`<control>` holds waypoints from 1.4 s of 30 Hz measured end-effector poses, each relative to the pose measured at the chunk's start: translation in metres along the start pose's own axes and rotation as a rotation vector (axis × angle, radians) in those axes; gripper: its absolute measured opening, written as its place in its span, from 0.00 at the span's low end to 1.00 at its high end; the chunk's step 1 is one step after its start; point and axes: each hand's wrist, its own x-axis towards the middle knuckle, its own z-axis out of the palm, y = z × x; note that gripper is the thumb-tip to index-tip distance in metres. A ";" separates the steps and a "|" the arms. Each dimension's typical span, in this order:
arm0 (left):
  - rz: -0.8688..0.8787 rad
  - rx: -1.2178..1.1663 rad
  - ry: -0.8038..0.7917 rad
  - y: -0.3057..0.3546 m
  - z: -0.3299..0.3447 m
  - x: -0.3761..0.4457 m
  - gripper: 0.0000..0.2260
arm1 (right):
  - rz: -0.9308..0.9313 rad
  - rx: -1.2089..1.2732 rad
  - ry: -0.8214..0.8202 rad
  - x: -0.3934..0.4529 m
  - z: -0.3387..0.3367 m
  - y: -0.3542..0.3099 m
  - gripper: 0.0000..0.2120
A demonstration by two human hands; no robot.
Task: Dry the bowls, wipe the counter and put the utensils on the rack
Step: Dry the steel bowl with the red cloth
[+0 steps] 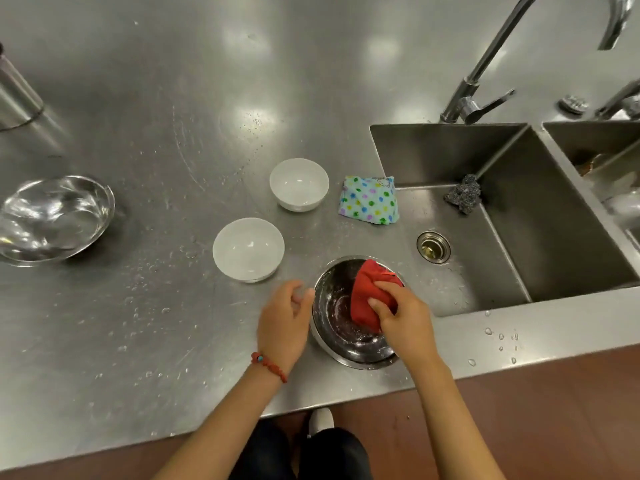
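A small steel bowl point(341, 337) sits on the wet steel counter point(156, 306) near its front edge. My right hand point(403, 315) presses a red cloth point(367, 294) into the bowl. My left hand point(285, 318) steadies the bowl's left rim with its fingers. Two white bowls stand upright behind: one point(248, 248) just left of the steel bowl, the other point(299, 184) farther back. A large glass bowl point(52, 218) rests at the far left.
A folded spotted cloth point(369, 199) lies at the sink's left edge. The sink point(502, 258) on the right holds a steel scourer point(463, 194) and a drain point(433, 247). A tap point(485, 71) rises behind it. A steel bottle point(15, 95) stands at far left. Water drops dot the counter.
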 end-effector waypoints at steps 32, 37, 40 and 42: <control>-0.181 -0.256 0.229 -0.023 0.055 -0.022 0.19 | -0.157 -0.352 -0.304 0.007 0.054 0.010 0.20; -0.194 -0.274 0.283 -0.023 0.049 -0.017 0.19 | -0.145 -0.405 -0.262 0.034 0.049 0.003 0.20; -0.194 -0.280 0.316 -0.024 0.048 -0.013 0.19 | -0.172 -0.521 -0.280 0.030 0.036 0.011 0.18; -0.195 -0.276 0.314 -0.024 0.050 -0.013 0.19 | -0.218 -0.518 -0.361 0.017 0.033 0.018 0.17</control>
